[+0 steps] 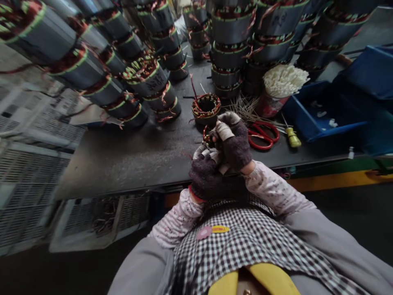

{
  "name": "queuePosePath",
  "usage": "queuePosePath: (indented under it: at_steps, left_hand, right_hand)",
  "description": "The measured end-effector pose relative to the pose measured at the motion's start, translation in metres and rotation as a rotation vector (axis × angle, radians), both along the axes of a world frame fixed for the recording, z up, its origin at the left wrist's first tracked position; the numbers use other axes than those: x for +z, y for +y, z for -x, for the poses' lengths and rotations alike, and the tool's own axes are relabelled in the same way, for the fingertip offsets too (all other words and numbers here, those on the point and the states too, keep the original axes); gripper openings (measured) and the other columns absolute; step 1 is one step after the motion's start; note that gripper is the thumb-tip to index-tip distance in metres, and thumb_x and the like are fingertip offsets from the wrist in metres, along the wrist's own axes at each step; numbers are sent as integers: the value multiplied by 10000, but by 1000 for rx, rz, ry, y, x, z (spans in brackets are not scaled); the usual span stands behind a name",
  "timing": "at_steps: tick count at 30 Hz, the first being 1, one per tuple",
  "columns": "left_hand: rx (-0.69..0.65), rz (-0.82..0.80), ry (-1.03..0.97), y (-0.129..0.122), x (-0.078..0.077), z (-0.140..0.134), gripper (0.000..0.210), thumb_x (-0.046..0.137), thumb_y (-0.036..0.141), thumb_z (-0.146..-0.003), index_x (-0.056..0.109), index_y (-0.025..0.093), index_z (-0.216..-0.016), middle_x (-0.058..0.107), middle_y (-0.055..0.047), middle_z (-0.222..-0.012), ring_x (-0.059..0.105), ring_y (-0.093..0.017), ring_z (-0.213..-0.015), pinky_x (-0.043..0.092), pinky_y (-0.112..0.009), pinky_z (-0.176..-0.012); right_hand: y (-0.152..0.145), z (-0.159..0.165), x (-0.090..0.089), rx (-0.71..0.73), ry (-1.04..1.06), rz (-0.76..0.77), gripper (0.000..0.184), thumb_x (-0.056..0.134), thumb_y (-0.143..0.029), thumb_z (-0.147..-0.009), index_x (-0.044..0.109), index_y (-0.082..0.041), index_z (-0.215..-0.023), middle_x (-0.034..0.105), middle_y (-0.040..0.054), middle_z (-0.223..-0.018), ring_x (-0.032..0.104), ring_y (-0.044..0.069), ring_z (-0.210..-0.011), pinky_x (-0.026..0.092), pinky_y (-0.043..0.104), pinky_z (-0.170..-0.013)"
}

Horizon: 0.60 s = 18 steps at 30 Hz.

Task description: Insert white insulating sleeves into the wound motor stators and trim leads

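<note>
Both hands wear dark fingerless gloves, with pale tape wrapped round the fingers. My left hand (206, 170) is closed at the table's front edge, its fingers curled against a wound motor stator (209, 140). Close beside it, my right hand (235, 141) bends its fingers over the same stator from the right, thumb and fingertips drawn together. Most of that stator is hidden by the hands; only red wire and some greenish insulation show. Just behind them a second stator (205, 110) sits upright on the table, with red and black leads rising from it.
Tall stacks of stators (230, 53) line the back and left of the dark table (129, 159). To the right lie red-handled scissors (264, 135), a yellow-handled screwdriver (293, 137), thin white sticks (244, 107), a tub of white tubes (284, 82) and a blue bin (334, 131). Crates (27, 184) stand left.
</note>
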<state>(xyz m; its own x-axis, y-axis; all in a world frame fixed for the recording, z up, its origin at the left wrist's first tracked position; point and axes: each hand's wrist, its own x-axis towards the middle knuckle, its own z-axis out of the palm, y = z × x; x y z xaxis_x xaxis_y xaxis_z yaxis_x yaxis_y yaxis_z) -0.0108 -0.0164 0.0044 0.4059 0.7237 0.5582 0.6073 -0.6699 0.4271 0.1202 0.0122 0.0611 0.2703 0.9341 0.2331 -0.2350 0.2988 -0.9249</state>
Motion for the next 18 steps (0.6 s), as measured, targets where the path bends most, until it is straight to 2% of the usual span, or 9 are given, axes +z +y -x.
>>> queuePosePath:
  at_steps: [2, 5, 6, 8, 10, 13, 15, 18]
  left_hand:
    - [8, -27, -14, -4, -5, 7, 330, 704, 410, -991, 733, 224, -1261, 815, -101, -1254, 752, -300, -1246, 498, -550, -1243]
    - [128, -101, -72, -16, -10, 24, 615, 778, 444, -951, 595, 190, -1481, 723, -180, -1436, 683, -349, -1378, 549, -558, -1198]
    - [183, -109, -58, -20, -10, 30, 632, 788, 428, -948, 584, 192, -1497, 722, -182, -1434, 686, -351, -1374, 571, -549, -1174]
    - [222, -73, 47, -26, -5, 40, 516, 753, 360, -979, 638, 205, -1458, 756, -152, -1372, 725, -326, -1314, 614, -497, -1120]
    - [151, -18, 176, -26, 6, 48, 378, 684, 297, -1016, 715, 205, -1381, 776, -130, -1347, 747, -295, -1271, 639, -427, -1065]
    - [12, 15, 319, -10, 32, 56, 296, 634, 271, -1032, 790, 217, -1277, 796, -108, -1319, 787, -253, -1147, 657, -343, -927]
    - [-100, 62, 436, 11, 53, 60, 272, 634, 282, -1027, 822, 243, -1220, 818, -86, -1257, 800, -228, -1038, 641, -314, -831]
    - [-314, 159, 605, 47, 80, 61, 241, 653, 279, -1009, 856, 305, -1136, 836, -35, -1175, 795, -225, -1004, 621, -322, -829]
  right_hand:
    - [4, -3, -12, -86, -99, -92, 218, 680, -486, -1009, 632, -273, -1001, 676, 0, -882, 691, 179, -787, 656, 393, -800]
    - [-31, -20, -33, -155, -293, -129, 232, 653, -473, -1035, 682, -267, -1138, 738, 62, -1148, 726, 233, -1097, 610, 473, -1058]
    - [-46, -24, -40, -193, -338, -92, 266, 659, -470, -1033, 674, -266, -1203, 729, 79, -1228, 715, 244, -1167, 584, 486, -1107]
    - [-69, -25, -51, -257, -424, 30, 442, 721, -489, -982, 623, -247, -1339, 683, 125, -1367, 676, 278, -1285, 524, 514, -1195]
    - [-75, -18, -58, -251, -499, 171, 608, 764, -510, -926, 576, -216, -1425, 635, 169, -1467, 617, 319, -1392, 458, 536, -1266]
    - [-55, -13, -59, -174, -570, 268, 632, 732, -433, -907, 570, -190, -1468, 635, 187, -1503, 548, 352, -1481, 362, 571, -1332]
    - [-33, -23, -55, -68, -642, 237, 643, 717, -350, -877, 582, -179, -1482, 652, 188, -1501, 547, 370, -1481, 335, 605, -1338]
    - [-4, -50, -45, 247, -713, 133, 688, 732, -297, -838, 596, -198, -1505, 678, 153, -1505, 605, 377, -1423, 402, 628, -1287]
